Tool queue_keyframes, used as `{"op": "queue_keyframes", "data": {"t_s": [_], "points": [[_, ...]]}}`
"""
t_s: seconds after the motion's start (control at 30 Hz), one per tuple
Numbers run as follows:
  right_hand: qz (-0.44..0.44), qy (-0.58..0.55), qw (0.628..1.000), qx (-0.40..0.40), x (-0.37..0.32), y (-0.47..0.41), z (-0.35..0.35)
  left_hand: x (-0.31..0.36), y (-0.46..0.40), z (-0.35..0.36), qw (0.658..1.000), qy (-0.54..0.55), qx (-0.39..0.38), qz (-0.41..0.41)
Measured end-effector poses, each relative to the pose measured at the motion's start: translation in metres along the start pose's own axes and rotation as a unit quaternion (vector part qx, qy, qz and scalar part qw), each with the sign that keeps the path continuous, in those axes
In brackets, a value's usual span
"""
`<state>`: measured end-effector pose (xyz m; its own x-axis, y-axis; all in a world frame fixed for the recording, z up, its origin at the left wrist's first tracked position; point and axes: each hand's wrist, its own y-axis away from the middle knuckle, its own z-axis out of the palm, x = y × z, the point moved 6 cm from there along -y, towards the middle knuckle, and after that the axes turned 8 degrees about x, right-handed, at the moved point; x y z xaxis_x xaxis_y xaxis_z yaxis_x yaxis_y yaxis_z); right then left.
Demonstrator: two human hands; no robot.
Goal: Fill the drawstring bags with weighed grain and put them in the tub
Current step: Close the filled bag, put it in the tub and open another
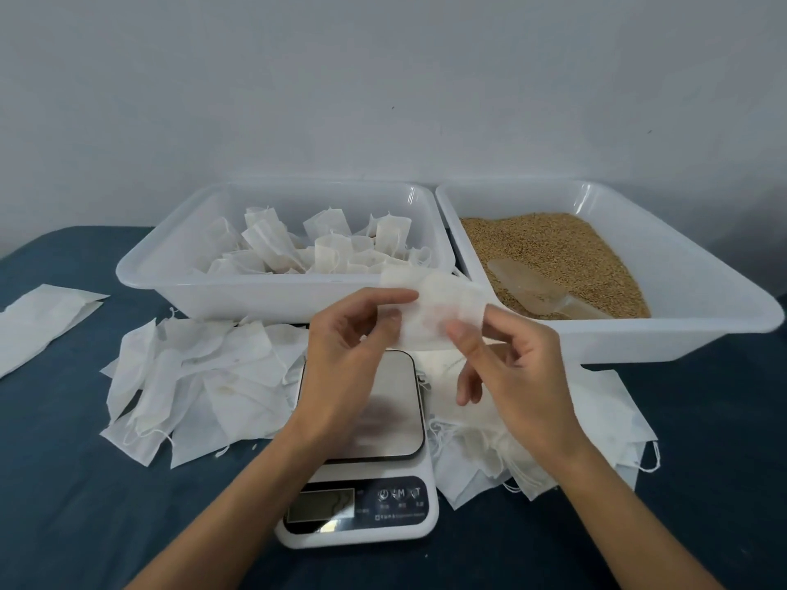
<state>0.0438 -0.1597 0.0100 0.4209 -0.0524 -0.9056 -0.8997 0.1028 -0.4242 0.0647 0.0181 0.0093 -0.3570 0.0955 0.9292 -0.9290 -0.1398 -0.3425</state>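
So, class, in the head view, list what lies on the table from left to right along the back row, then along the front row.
Back: tub of filled bags → tub of grain. Front: flat white packet → loose empty bags → scale → second heap of bags.

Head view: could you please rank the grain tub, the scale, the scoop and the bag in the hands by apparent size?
1. Grain tub
2. Scale, though it sits nearer the camera
3. and 4. Bag and scoop look alike; the scoop is partly buried.
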Motion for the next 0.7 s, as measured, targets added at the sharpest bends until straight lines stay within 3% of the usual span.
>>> {"op": "queue_keyframes", "data": {"t_s": [0.27,0.5,0.63,0.7], "points": [[0.007,0.02,1.0,-0.019,-0.004,0.005,0.002,-0.008,-0.005,-0.008,0.994,0.066,0.016,-0.083],[0.045,0.1,0.984,-0.143,-0.029,-0.012,-0.001,-0.012,-0.008,-0.021,0.996,0.013,0.005,-0.09],[0.082,0.181,0.956,-0.216,-0.043,-0.027,0.008,-0.003,-0.007,-0.029,0.998,-0.043,0.01,-0.035],[0.115,0.21,0.938,-0.251,-0.045,-0.033,0.014,0.006,-0.004,-0.022,0.994,-0.103,-0.043,0.016]]}}
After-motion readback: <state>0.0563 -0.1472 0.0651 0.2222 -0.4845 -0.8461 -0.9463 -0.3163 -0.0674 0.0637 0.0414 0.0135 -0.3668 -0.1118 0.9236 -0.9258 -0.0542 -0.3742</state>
